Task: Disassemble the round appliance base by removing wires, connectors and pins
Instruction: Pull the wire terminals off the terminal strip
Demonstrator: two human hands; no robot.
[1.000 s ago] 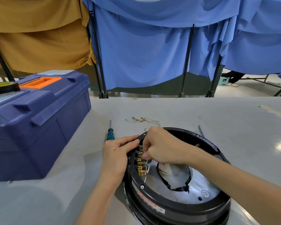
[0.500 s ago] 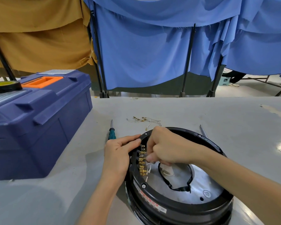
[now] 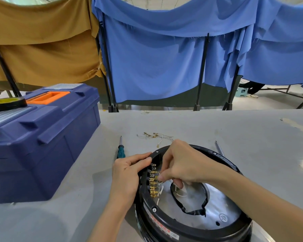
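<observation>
Brass connectors (image 3: 153,180) | right hand (image 3: 185,165) grip still pinching one | left hand (image 3: 126,177) grip still clasping base (image 3: 191,229) rim

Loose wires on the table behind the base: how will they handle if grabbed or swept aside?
Likely floppy: the wires lie in loose curls on the table. Probably very light: thin strands with small brass terminals. They look tangled, so pinching one may drag the rest; a push would likely slide the clump, not roll it.

Right hand (image 3: 184,165) hiding its pinch, perhaps a connector, base (image 3: 143,222) rim cut off below, toolbox (image 3: 42,145) cropped left
</observation>
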